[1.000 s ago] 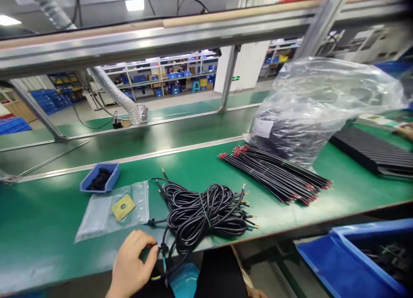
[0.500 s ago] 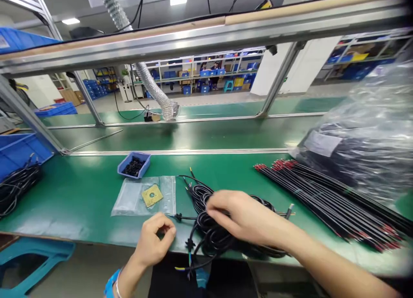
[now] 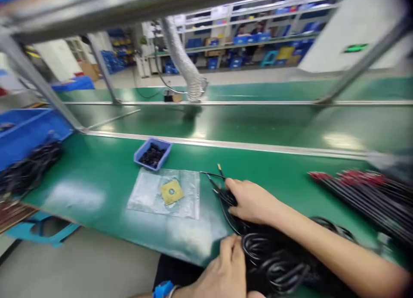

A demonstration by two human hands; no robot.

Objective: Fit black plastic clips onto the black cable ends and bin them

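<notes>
A pile of coiled black cables lies at the table's front edge, some with bare or coloured wire ends. My right hand is closed around the cables at the pile's far left side, with stripped ends poking out past its fingertips. At the near left side, my left hand presses its bent fingers against the coils and grips them; its thumb is mostly hidden. To the left of the hands lies a clear zip bag with a yellow square plate that has a round hole.
A small blue bin of black parts stands behind the bag. Bundled black cables with red ends lie at the right. A large blue crate and more dark cables are at the left. A metal rail runs behind.
My left hand has moved right from beside the bag onto the cable coils. My right hand has closed on the cables near their wire ends. The view has tilted down and turned left.
</notes>
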